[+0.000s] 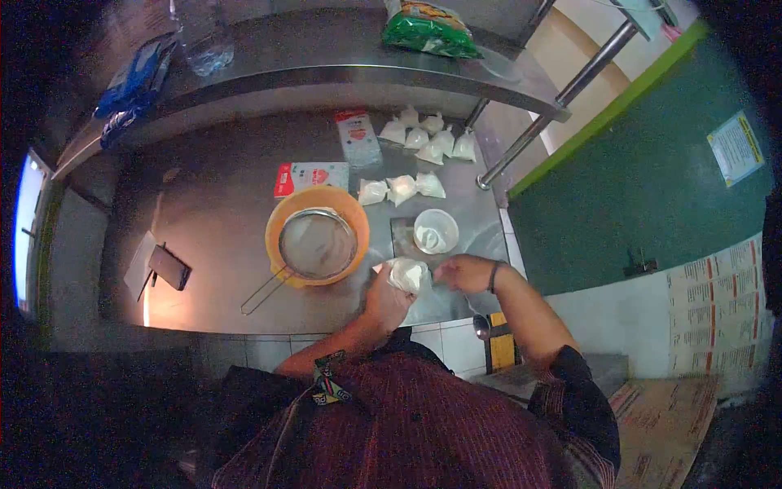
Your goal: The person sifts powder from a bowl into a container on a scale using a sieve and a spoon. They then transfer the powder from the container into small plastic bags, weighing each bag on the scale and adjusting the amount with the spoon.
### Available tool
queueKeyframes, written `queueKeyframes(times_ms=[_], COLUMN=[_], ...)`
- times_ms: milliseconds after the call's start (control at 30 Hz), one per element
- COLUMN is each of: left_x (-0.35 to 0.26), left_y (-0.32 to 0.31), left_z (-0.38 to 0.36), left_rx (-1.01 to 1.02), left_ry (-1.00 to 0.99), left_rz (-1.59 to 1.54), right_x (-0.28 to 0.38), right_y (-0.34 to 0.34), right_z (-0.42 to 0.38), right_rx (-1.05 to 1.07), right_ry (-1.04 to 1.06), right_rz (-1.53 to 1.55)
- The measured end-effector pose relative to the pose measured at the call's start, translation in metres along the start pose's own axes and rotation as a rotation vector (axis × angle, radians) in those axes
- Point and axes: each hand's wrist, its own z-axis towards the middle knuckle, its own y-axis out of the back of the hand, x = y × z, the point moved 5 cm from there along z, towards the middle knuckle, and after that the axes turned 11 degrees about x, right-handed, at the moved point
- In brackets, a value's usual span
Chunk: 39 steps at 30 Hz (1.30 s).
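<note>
My left hand [389, 300] is closed around a small clear plastic bag [407, 275] of white powder, its mouth facing up. Just right of the bag, my right hand [467, 273] has its fingers curled, fingertips close to the bag's edge. A metal spoon [482, 328] hangs below the right palm, its thin handle running up into that hand, its bowl out past the table edge. Behind the bag, a white tub [436, 231] with some white powder inside stands by a flat dark scale-like plate [402, 238].
An orange basin [281, 222] carries a round sieve [318, 244], its handle jutting front left. Tied powder bags [401, 189] and two red-and-white packs [358, 138] lie behind. A phone [169, 267] leans at left. Overhead runs a steel shelf [326, 75].
</note>
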Motion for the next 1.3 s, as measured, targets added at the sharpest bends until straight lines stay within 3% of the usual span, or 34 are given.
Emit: queueKeyframes(times_ms=[133, 200, 333, 433, 500, 633, 700, 733, 800, 833, 900, 1033, 1100, 1133, 1200, 1300], left_x=[-0.003, -0.002, -0.003, -0.006, -0.014, -0.018, -0.026, -0.035, -0.044, -0.042, -0.061, -0.065, -0.064, -0.066, -0.063, -0.061], left_y=[0.014, 0.025, 0.038, 0.052, 0.055, 0.064, 0.062, 0.048, 0.035, 0.039, 0.016, -0.013, -0.03, -0.033, -0.029, -0.011], left_z=[-0.001, 0.0, -0.003, -0.012, -0.022, -0.037, -0.034, -0.037, -0.043, -0.042, -0.047, -0.046, -0.04, -0.034, -0.016, -0.001], left_rx=[0.039, 0.023, 0.017, -0.138, -0.161, -0.272, -0.203, -0.201, -0.351, -0.348, -0.398, -0.319, -0.219, -0.21, -0.08, -0.061], left_ry=[-0.084, -0.155, -0.184, -0.143, -0.083, -0.114, -0.148, -0.151, 0.097, 0.098, -0.322, -0.427, -0.592, -0.591, -0.357, -0.18], left_rz=[-0.016, -0.039, -0.081, -0.031, 0.355, 0.457, 0.863, 0.861, 0.801, 0.801, 1.676, 1.988, 2.276, 2.278, 2.329, 2.294], right_x=[-0.011, -0.001, 0.016, 0.017, 0.017, 0.02, 0.02, 0.022, 0.024, 0.02, 0.01, 0.004, 0.007, 0.01, 0.022, 0.034], right_y=[-0.01, -0.01, -0.009, -0.008, -0.001, -0.003, 0.0, -0.001, 0.003, 0.003, 0.0, 0.001, -0.001, -0.002, 0.005, 0.009], right_z=[0.051, 0.055, 0.069, 0.089, 0.095, 0.107, 0.109, 0.109, 0.107, 0.11, 0.119, 0.12, 0.117, 0.112, 0.098, 0.08], right_rx=[0.216, 0.207, 0.163, 0.101, 0.049, 0.131, 0.077, 0.076, -0.045, -0.046, 0.048, 0.108, 0.113, 0.108, -0.049, -0.052], right_ry=[0.156, 0.002, 0.024, 0.123, 0.069, 0.123, 0.085, 0.084, 0.056, 0.053, -0.017, 0.007, 0.034, 0.03, 0.054, -0.008], right_rz=[-0.209, -0.3, -0.369, -0.655, -0.684, -0.904, -0.882, -0.886, -0.745, -0.745, -0.896, -0.861, -0.872, -0.868, -0.582, -0.513])
